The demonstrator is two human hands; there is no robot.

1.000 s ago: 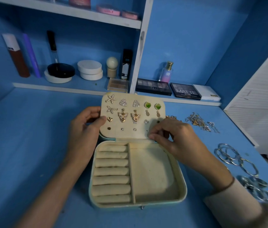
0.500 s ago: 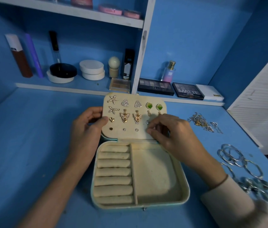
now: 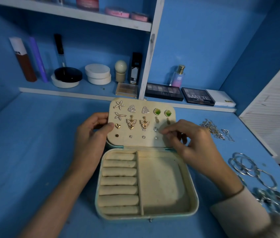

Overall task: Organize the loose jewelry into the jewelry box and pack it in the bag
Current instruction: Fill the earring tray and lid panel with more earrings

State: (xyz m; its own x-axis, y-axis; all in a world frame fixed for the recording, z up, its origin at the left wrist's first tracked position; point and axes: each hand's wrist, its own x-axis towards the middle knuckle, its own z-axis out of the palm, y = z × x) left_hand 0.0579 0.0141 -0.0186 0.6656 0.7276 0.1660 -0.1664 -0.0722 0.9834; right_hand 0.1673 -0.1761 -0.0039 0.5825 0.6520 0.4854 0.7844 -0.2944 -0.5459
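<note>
At the middle of the table (image 3: pixel 32 152): I've got the jewelry box (image 3: pixel 193 194) lying open, its lid (image 3: pixel 135 134) standing up at the box's far edge.
Box, left half: a column of cream ring rolls (image 3: pixel 118 181), stacked from the far wall to the near wall.
Box, right half: one plain cream compartment (image 3: pixel 161 182).
Lid panel: earrings pinned in rows. I count a starfish pair (image 3: pixel 119 105), a triangle pair (image 3: pixel 132 109), a green pair (image 3: pixel 157 111), two gold butterfly drops (image 3: pixel 131 123), a small heart (image 3: pixel 117 126), and tiny studs along the bottom row.
Left hand (image 3: pixel 91 138): at the lid's left edge, thumb on the panel just beside the heart, fingers curled round the back. It grips the lid.
Right hand (image 3: pixel 194 145): at the lid's lower right, thumb and forefinger drawn together against the panel, just beside a clear stud (image 3: pixel 155 129). Whether anything sits between them I cannot tell.
Right of the box, level with the lid: a tangle of chains (image 3: pixel 213 129), loose on the table.
Right of the box, nearer me: silver bangles (image 3: pixel 249 167) overlapping, and blurred silver pieces beside the sleeve (image 3: pixel 239 215).
Beyond the box: a shelf (image 3: pixel 67 91) of cosmetics.
</note>
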